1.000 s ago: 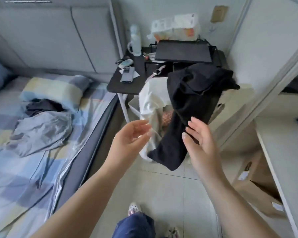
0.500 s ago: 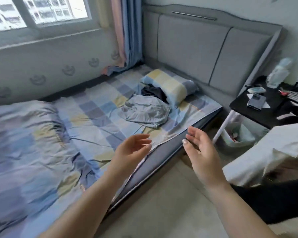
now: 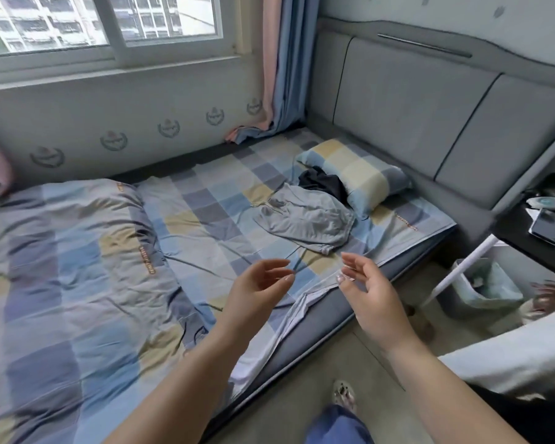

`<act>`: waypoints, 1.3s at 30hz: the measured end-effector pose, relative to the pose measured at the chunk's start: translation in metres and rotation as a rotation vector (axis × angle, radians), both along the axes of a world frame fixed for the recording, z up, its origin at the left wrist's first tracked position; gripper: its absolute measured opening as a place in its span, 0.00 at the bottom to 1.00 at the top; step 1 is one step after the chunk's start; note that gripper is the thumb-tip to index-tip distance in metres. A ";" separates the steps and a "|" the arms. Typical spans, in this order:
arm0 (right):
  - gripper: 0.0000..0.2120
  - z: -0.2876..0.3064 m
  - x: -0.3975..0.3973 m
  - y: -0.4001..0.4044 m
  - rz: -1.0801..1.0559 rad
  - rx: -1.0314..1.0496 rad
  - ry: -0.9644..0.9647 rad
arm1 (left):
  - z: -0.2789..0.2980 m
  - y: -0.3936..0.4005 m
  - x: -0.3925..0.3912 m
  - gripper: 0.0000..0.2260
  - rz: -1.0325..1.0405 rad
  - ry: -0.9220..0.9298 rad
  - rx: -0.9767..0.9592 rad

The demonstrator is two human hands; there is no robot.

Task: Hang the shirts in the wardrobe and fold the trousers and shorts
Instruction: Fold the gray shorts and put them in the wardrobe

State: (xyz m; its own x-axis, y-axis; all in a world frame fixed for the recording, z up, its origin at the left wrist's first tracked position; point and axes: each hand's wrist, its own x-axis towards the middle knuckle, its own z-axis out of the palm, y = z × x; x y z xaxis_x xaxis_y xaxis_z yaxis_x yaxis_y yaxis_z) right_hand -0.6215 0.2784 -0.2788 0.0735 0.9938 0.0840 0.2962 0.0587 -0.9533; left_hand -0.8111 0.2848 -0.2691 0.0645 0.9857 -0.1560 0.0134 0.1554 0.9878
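A crumpled grey garment [image 3: 305, 221] lies on the checked bed sheet [image 3: 205, 206] near the pillow. A black garment [image 3: 324, 184] is bunched just behind it, against the pillow [image 3: 356, 174]. My left hand [image 3: 257, 290] and my right hand [image 3: 369, 293] are held out over the near edge of the bed, palms facing each other, fingers apart and holding nothing. Both hands are short of the grey garment. A white garment [image 3: 507, 354] and a black one [image 3: 532, 415] show at the right edge.
A folded checked duvet [image 3: 64, 267] covers the left of the bed. The padded grey headboard [image 3: 430, 104] stands behind the pillow. At the right stand a black side table [image 3: 526, 238] with a phone [image 3: 548, 225] and a lined bin [image 3: 484, 286] under it.
The view has swung left from the side table and hanging clothes to the bed. My hands stay raised and empty, now over the bed's edge and nearer the grey garment.
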 end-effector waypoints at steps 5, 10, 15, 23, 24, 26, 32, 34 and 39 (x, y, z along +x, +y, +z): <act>0.14 -0.015 0.008 0.036 -0.030 -0.031 -0.015 | -0.004 0.035 0.016 0.08 -0.067 -0.012 -0.017; 0.14 -0.034 0.036 0.084 -0.047 -0.081 -0.027 | -0.016 0.084 0.040 0.09 -0.091 0.010 -0.064; 0.14 -0.068 0.092 0.153 -0.063 -0.198 -0.032 | -0.048 0.157 0.083 0.10 -0.087 0.015 -0.168; 0.15 -0.194 0.233 0.364 0.036 -0.561 -0.321 | -0.166 0.343 0.190 0.10 0.057 0.171 -0.409; 0.16 -0.210 0.246 0.390 0.070 -0.582 -0.392 | -0.183 0.363 0.201 0.09 0.088 0.188 -0.436; 0.19 -0.255 0.276 0.448 0.148 -0.633 -0.550 | -0.231 0.410 0.228 0.08 0.128 0.214 -0.523; 0.28 -0.382 0.319 0.569 0.512 -0.723 -0.941 | -0.372 0.503 0.267 0.11 0.116 0.248 -0.669; 0.29 -0.424 0.324 0.606 0.571 -0.682 -1.031 | -0.421 0.524 0.279 0.12 0.176 0.223 -0.718; 0.28 -0.502 0.320 0.664 0.681 -0.445 -1.242 | -0.511 0.549 0.296 0.15 0.128 0.569 -0.633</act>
